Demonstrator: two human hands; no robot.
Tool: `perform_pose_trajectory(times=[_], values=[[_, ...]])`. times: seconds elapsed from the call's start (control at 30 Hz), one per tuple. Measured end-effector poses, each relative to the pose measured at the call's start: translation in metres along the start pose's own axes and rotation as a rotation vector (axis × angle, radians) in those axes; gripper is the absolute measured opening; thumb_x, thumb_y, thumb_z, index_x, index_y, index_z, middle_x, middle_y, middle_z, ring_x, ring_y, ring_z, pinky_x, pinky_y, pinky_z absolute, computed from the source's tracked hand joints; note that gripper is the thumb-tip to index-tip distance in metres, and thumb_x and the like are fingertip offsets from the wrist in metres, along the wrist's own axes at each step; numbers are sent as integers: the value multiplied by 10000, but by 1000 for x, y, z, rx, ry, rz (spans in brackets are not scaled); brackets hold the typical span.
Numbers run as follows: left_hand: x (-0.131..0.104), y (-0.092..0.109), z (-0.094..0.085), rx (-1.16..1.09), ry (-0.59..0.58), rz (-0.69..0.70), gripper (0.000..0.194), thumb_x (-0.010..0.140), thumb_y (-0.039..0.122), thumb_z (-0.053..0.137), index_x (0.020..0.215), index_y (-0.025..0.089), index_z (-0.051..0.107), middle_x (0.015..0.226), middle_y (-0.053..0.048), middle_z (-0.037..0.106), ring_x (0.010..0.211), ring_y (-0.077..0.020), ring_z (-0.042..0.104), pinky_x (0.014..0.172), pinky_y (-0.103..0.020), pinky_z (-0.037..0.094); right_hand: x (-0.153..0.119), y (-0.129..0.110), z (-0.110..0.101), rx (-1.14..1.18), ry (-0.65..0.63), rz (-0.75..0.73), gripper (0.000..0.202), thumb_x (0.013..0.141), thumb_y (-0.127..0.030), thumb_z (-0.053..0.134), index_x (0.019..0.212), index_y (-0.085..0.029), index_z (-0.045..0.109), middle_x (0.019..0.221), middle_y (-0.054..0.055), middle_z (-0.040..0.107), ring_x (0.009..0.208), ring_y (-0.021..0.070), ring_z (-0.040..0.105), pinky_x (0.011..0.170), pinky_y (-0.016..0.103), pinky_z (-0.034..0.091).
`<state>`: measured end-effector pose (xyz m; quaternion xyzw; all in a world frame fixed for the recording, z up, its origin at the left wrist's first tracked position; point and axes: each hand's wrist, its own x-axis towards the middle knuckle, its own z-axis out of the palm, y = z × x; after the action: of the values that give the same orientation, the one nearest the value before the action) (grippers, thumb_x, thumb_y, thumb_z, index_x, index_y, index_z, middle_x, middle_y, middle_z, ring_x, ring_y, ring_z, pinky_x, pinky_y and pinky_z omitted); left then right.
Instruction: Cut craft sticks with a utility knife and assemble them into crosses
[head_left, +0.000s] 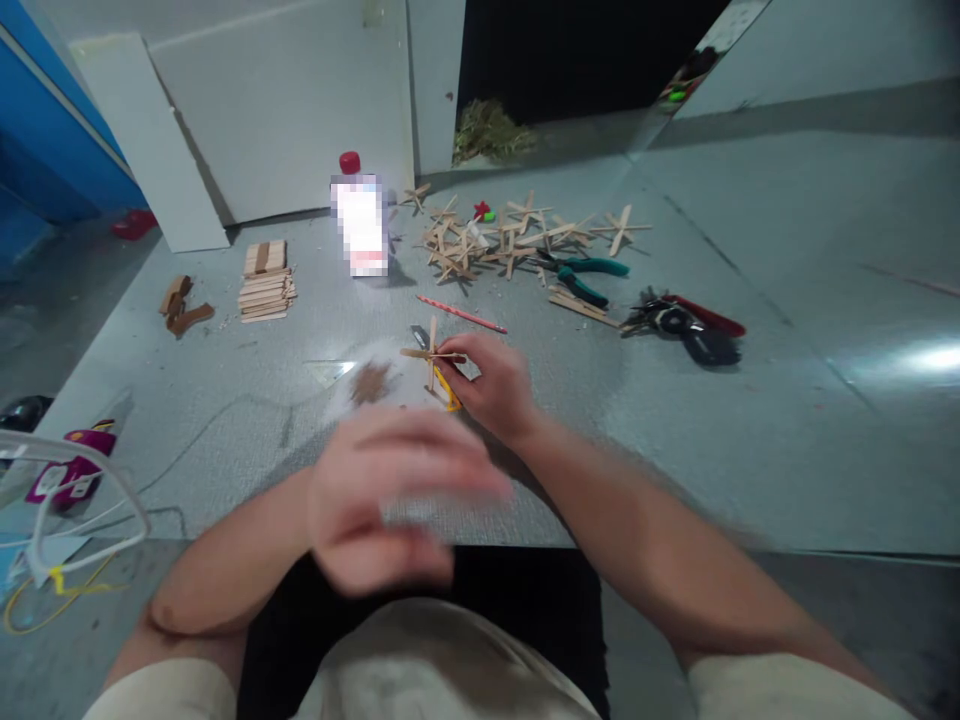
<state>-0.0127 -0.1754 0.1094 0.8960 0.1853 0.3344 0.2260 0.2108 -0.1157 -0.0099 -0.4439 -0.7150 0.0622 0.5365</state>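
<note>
My right hand (491, 380) pinches a small cross of wooden craft sticks (420, 354) between thumb and fingertips, just above the table. Beneath that cross lies a yellow-handled cutter (448, 390), partly covered by it and my fingers. Closer to my body, my left hand (397, 490) is raised and smeared by motion. Its fingers stretch to the right, with a gap between them and the thumb and nothing visible in it. A patch of brown dust (373, 382) is on the table left of the cross. Beyond, a red-and-white pencil (461, 313) lies crosswise.
Stick crosses (457, 250) are heaped at the back, near teal-handled pliers (585, 272). Another hand tool (690, 325) lies right. Stacked craft sticks (266, 295) and a red-capped bottle (360, 225) stand back left. A purple glue gun (71, 468) with a cord sits at the left edge.
</note>
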Motion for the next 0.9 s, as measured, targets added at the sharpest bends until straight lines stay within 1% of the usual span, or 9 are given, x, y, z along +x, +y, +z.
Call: perform_pose_trajectory(times=[0.07, 0.1, 0.13, 0.2, 0.27, 0.47, 0.67, 0.77, 0.9], values=[[16, -37, 10, 148, 214, 49, 300, 997, 314, 636, 1295, 302, 667, 1153, -71, 735, 1020, -208, 722, 897, -366, 625, 0, -1, -1, -1, -4, -5, 48, 998, -259, 664, 966, -271, 697, 896, 29, 778, 824, 215, 715, 774, 364, 558], [20, -57, 15, 237, 259, -54, 282, 982, 266, 659, 1262, 272, 684, 1196, -86, 709, 1107, -226, 699, 972, -400, 599, 1, -2, -1, -1, -8, -10, 58, 1003, -262, 659, 962, -271, 700, 908, 32, 781, 842, 217, 721, 785, 364, 562], [21, -75, 20, 251, 256, -158, 287, 966, 246, 677, 1252, 254, 694, 1239, -95, 684, 1166, -236, 675, 1031, -425, 573, 1, -3, -2, 0, -15, -17, 71, 1008, -263, 655, 959, -269, 706, 929, 35, 786, 865, 218, 727, 800, 364, 566], [17, -105, 28, 209, 225, -221, 319, 949, 208, 684, 1269, 218, 689, 1297, -124, 668, 1198, -240, 668, 1043, -428, 569, 0, -3, -2, 1, -33, -33, 99, 1017, -266, 646, 958, -267, 724, 986, 43, 795, 901, 215, 734, 821, 356, 572], [11, -124, 32, 145, 162, -234, 306, 948, 195, 683, 1251, 228, 702, 1224, -89, 727, 1003, -175, 723, 921, -335, 605, -2, -1, -2, -2, -49, -46, 119, 1020, -268, 639, 964, -270, 745, 1027, 48, 800, 919, 213, 734, 836, 355, 573], [1, -130, 36, 24, 132, -292, 267, 918, 306, 738, 1172, 226, 766, 1057, -65, 795, 777, -145, 726, 792, -290, 609, -4, 6, 3, -23, -110, -54, 133, 1001, -272, 654, 998, -296, 785, 1056, 54, 810, 965, 234, 740, 895, 397, 576], [-5, -143, 41, -22, 190, -490, 226, 1013, 390, 688, 1069, 180, 752, 1082, -75, 764, 921, -179, 731, 866, -359, 628, 1, 9, 6, -6, -132, -59, 145, 962, -246, 696, 1079, -285, 772, 1124, 70, 799, 1076, 254, 739, 976, 426, 580], [-10, -165, 27, -32, 276, -678, 313, 1033, 414, 675, 1220, 163, 688, 1205, -81, 713, 1026, -216, 712, 906, -411, 631, 5, 14, 7, -1, -88, -37, 227, 940, -222, 694, 1160, -263, 734, 1201, 102, 773, 1157, 278, 713, 1045, 470, 559], [-12, -198, -6, -77, 416, -892, 368, 1030, 403, 680, 1316, 173, 650, 1312, -108, 676, 1115, -240, 696, 954, -454, 624, 10, 24, 10, 8, -58, -21, 215, 923, -204, 665, 1128, -244, 719, 1158, 110, 768, 1136, 287, 709, 1062, 503, 544]])
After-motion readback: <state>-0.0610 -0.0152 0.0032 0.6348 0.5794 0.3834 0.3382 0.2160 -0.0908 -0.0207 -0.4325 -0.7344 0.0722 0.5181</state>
